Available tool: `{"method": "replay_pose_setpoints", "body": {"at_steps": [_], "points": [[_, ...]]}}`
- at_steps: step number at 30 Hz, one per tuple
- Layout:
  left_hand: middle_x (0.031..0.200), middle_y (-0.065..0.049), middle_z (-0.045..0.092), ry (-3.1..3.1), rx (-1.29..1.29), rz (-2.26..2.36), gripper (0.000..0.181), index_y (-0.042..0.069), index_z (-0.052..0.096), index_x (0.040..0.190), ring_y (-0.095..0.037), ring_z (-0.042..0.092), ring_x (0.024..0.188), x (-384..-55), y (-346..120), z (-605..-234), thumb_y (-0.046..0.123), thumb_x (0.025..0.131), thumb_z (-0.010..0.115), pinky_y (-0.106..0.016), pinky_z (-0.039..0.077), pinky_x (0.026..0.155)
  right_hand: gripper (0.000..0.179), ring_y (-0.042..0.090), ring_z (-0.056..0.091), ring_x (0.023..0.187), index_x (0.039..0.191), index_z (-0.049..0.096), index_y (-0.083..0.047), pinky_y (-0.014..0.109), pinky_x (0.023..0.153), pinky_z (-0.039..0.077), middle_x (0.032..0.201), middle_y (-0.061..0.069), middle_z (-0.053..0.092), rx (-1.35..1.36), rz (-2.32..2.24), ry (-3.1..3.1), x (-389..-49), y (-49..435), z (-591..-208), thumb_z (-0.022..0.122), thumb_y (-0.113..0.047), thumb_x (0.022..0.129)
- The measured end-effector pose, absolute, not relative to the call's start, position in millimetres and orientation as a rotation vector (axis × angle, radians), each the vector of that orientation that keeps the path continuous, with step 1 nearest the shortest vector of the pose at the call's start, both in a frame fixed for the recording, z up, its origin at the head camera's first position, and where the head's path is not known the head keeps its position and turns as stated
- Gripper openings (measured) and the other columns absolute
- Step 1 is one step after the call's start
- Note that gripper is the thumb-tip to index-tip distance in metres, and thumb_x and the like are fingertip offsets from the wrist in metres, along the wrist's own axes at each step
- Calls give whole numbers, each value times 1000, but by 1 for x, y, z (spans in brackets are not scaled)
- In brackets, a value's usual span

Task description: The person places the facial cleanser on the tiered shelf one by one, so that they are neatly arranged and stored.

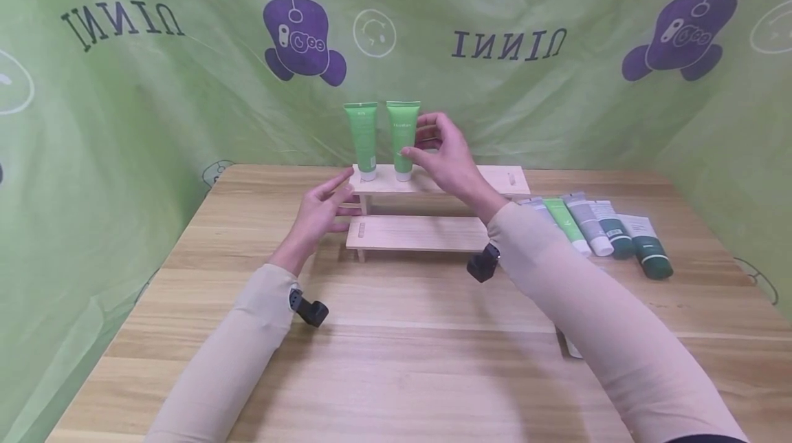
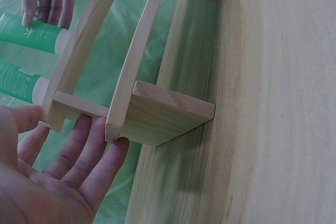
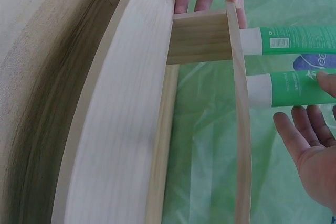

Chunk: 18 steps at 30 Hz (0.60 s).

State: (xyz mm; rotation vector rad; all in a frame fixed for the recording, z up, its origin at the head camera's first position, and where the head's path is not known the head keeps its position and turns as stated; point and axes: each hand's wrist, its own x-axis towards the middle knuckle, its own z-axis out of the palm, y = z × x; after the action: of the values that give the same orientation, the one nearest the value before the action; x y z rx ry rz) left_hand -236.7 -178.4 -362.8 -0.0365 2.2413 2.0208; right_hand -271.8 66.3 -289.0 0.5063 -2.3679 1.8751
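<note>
Two green squeeze tubes stand caps down on the upper board of a two-step wooden rack [image 1: 458, 180]. My right hand [image 1: 447, 154] is at the right one, the green tube [image 1: 403, 133], its thumb on the front and fingers round the right side, partly behind it. The other green tube [image 1: 364, 137] stands just to the left, near the board's end. My left hand [image 1: 318, 216] touches the rack's left end. In the left wrist view its thumb lies at the upper board [image 2: 79, 51], and its extended fingers [image 2: 79, 150] rest against the side and the lower board's end.
Several more tubes [image 1: 646, 243], in grey, green and white, lie on the table [image 1: 396, 360] right of the rack, partly hidden by my right sleeve. A small white object [image 1: 572, 345] shows under that sleeve. Behind the table hangs a green printed cloth [image 1: 408, 9].
</note>
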Motion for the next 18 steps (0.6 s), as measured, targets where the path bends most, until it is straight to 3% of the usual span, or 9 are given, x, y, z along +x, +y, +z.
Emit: {"method": "replay_pose_setpoints", "body": {"at_steps": [18], "points": [[134, -19, 60, 2226, -44, 2020, 46, 36, 47, 150, -36, 66, 111, -236, -179, -361, 35, 104, 56, -49, 59, 86, 55, 30, 62, 112, 142, 47, -2, 40, 88, 59, 127, 18, 58, 391, 2188, -2325, -251, 105, -286, 71, 0, 92]]}}
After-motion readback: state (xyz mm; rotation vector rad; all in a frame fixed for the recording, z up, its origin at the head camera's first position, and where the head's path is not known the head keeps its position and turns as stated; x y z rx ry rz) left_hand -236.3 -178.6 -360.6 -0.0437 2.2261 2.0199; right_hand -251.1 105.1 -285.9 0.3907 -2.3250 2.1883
